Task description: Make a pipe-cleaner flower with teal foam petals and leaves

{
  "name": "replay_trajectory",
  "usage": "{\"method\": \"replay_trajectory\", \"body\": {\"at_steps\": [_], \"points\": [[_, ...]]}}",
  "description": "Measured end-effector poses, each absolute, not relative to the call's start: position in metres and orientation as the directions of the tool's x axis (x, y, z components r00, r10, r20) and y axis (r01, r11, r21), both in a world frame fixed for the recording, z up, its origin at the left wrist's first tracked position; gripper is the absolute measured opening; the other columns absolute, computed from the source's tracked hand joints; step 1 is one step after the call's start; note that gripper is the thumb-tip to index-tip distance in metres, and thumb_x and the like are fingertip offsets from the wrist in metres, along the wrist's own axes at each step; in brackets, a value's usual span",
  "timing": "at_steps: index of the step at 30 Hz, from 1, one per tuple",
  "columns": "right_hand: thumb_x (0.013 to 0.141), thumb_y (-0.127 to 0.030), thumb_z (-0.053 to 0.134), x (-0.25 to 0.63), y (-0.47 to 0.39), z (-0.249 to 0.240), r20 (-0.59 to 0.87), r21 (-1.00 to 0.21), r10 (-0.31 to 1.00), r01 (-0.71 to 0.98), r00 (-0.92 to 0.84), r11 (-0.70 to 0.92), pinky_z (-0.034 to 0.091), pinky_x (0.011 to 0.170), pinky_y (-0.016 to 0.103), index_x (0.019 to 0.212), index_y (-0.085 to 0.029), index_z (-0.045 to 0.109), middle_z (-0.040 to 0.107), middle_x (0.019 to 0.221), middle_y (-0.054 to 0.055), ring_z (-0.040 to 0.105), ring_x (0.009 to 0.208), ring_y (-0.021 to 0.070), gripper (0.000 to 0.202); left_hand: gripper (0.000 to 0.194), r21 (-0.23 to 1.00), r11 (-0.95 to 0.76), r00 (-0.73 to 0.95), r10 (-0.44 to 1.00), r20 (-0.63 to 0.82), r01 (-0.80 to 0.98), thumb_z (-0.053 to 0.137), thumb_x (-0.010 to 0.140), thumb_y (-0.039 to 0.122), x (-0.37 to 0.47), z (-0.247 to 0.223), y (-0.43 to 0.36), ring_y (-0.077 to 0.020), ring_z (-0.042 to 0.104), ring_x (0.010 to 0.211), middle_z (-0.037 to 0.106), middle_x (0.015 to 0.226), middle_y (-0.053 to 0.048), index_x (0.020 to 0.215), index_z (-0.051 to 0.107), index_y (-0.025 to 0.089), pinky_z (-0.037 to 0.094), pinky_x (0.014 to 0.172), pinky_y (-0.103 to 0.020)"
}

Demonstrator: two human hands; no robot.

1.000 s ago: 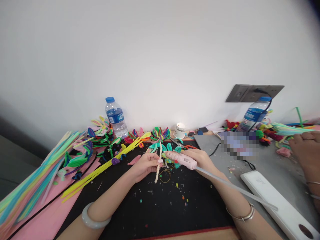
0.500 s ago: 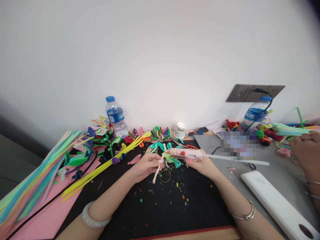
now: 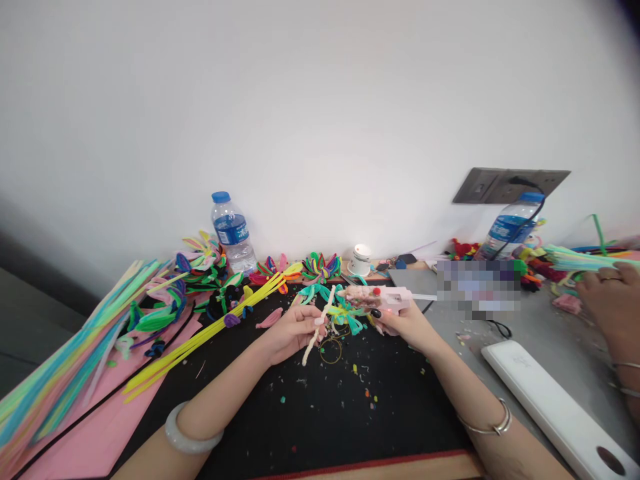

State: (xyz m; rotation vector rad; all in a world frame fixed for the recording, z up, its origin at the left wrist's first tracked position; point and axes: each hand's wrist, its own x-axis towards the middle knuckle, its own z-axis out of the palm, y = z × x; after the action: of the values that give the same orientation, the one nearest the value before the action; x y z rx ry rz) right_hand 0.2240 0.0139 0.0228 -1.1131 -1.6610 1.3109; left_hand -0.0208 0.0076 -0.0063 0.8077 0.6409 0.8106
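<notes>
Between thumb and fingers, my left hand (image 3: pixel 296 331) pinches a cream, twisted pipe cleaner (image 3: pixel 313 343) that slants up to the right over the black mat (image 3: pixel 380 400). My right hand (image 3: pixel 406 327) is wrapped round a pink glue gun (image 3: pixel 383 298) with a red dot on its side. A pale glue stick (image 3: pixel 425 297) sticks out of the gun's back end. The gun's nozzle points left, close beside the upper end of the pipe cleaner; whether they touch I cannot tell. Teal and yellow pipe-cleaner pieces (image 3: pixel 354 324) lie behind and below the nozzle.
Yellow pipe cleaners (image 3: pixel 200 340) and a multicoloured bundle (image 3: pixel 75 347) lie left, on pink sheets (image 3: pixel 125 420). Water bottles (image 3: pixel 233 233) and a paper cup (image 3: pixel 360 260) stand along the wall. At right are a white elongated device (image 3: pixel 555 407) and another person's hand (image 3: pixel 613 300).
My right hand has tilted the glue gun, and its nozzle has shifted slightly right and up, away from the pipe cleaner. My left hand holds nearly the same place.
</notes>
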Motion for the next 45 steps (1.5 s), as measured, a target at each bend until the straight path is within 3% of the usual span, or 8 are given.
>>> {"method": "replay_trajectory", "body": {"at_steps": [7, 17, 24, 45], "points": [[0.070, -0.048, 0.060, 0.224, 0.013, 0.025, 0.026, -0.971, 0.930, 0.212, -0.367, 0.111, 0.031, 0.039, 0.021, 0.079, -0.016, 0.053, 0.050, 0.050, -0.002, 0.041, 0.042, 0.0095, 0.034, 0.018, 0.832, 0.422, 0.549, 0.817, -0.177, -0.360, 0.073, 0.066, 0.026, -0.020, -0.004, 0.006, -0.0090, 0.055, 0.055, 0.061, 0.060, -0.001, 0.071, 0.062, 0.013, 0.042, 0.054, -0.021], [0.068, -0.024, 0.060, 0.225, 0.011, 0.021, 0.040, -0.919, 0.932, 0.352, -0.361, 0.176, 0.034, 0.045, 0.022, 0.069, -0.015, 0.052, 0.049, 0.051, -0.003, 0.043, 0.047, 0.0104, 0.012, 0.019, 0.862, 0.351, 0.487, 0.861, -0.144, -0.366, 0.074, 0.064, 0.022, -0.016, -0.006, 0.007, -0.0094, 0.057, 0.056, 0.062, 0.059, 0.000, 0.068, 0.058, 0.013, 0.041, 0.053, -0.020], [0.070, -0.025, 0.057, 0.223, 0.010, 0.020, 0.067, -0.902, 0.918, 0.370, -0.391, 0.223, 0.033, 0.045, 0.022, 0.062, -0.017, 0.047, 0.047, 0.050, -0.003, 0.042, 0.047, 0.0104, 0.015, 0.023, 0.931, 0.251, 0.349, 0.925, -0.150, -0.265, 0.076, 0.060, 0.025, -0.012, -0.003, 0.006, -0.0103, 0.058, 0.058, 0.063, 0.061, 0.000, 0.065, 0.057, 0.013, 0.043, 0.057, -0.021], [0.074, -0.028, 0.054, 0.223, 0.011, 0.018, 0.088, -0.868, 0.912, 0.417, -0.402, 0.268, 0.033, 0.047, 0.022, 0.065, -0.018, 0.046, 0.045, 0.053, -0.004, 0.041, 0.049, 0.0105, 0.016, 0.025, 0.949, 0.222, 0.330, 0.933, -0.141, -0.223, 0.076, 0.059, 0.028, -0.011, -0.003, 0.005, -0.0099, 0.056, 0.057, 0.062, 0.061, 0.000, 0.065, 0.056, 0.014, 0.043, 0.056, -0.021]]}}
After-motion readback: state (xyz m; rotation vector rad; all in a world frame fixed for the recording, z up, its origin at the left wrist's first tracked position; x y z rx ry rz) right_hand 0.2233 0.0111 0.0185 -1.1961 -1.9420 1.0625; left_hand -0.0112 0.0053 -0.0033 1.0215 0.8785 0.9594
